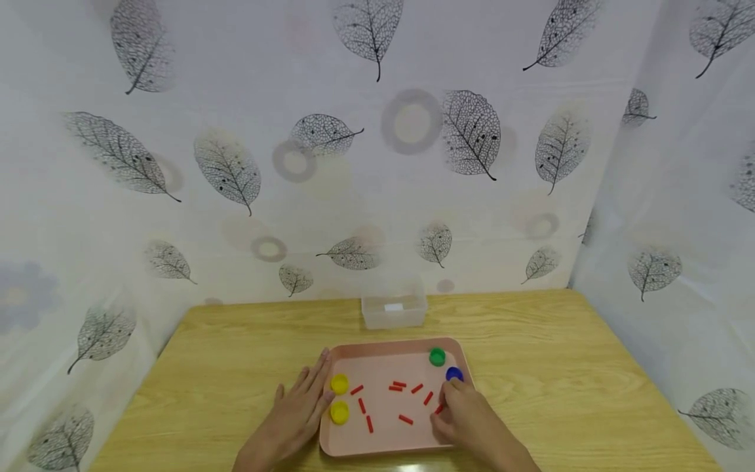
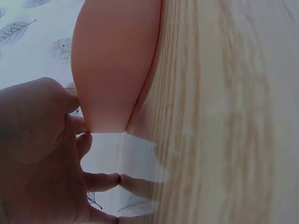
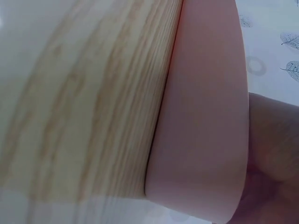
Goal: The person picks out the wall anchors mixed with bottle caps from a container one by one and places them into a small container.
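On a pink tray point(image 1: 377, 367) lie several short red sticks point(image 1: 406, 419). My left hand point(image 1: 297, 406) rests along the tray's left edge, fingers extended, beside two round yellow caps point(image 1: 339, 412). In the left wrist view, that hand point(image 2: 42, 149) is at the tray's outer wall point(image 2: 112, 70). Over the tray's right side, my right hand point(image 1: 468, 416) has thumb and index finger curled about a red stick point(image 1: 439, 408). A blue cap point(image 1: 454, 373) is just beyond its fingers, and a green cap point(image 1: 437, 356) sits farther back. The right wrist view has the tray wall point(image 3: 201, 107) hiding the right hand's point(image 3: 275, 144) fingertips.
Behind the tray, a clear plastic box point(image 1: 394, 316) stands near the back of the wooden table point(image 1: 531, 347). A leaf-patterned white curtain point(image 1: 366, 196) encloses the table at the back and sides.
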The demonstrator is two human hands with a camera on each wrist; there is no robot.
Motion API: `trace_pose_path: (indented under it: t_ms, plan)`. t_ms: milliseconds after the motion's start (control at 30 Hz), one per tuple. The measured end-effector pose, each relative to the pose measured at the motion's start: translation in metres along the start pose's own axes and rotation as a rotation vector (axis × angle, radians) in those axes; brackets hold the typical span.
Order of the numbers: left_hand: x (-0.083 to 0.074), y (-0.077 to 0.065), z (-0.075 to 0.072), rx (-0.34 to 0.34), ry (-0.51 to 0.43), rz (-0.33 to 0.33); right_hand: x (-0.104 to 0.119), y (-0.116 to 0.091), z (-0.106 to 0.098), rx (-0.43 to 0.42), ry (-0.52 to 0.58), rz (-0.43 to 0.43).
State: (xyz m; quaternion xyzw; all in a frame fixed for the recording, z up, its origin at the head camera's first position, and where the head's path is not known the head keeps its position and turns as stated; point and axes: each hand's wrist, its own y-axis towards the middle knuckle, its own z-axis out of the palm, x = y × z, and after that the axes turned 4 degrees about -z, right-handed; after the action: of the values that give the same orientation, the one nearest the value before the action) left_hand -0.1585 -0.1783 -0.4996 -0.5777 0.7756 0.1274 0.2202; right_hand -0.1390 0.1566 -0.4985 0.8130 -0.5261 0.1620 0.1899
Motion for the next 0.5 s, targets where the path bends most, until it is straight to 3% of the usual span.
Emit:
trace_pose_path:
  t_ms: [267,500]
  plan:
    - [0.0004,0.0002,0.0005,-0.006,0.014,-0.001,-0.0003,0.0001,0.0002,0.006,0.013,0.02]
    - [0.0004,0.0,0.0013,0.0,0.005,-0.006,-0.0049,-0.0021,-0.0016,-0.114,0.058,-0.086]
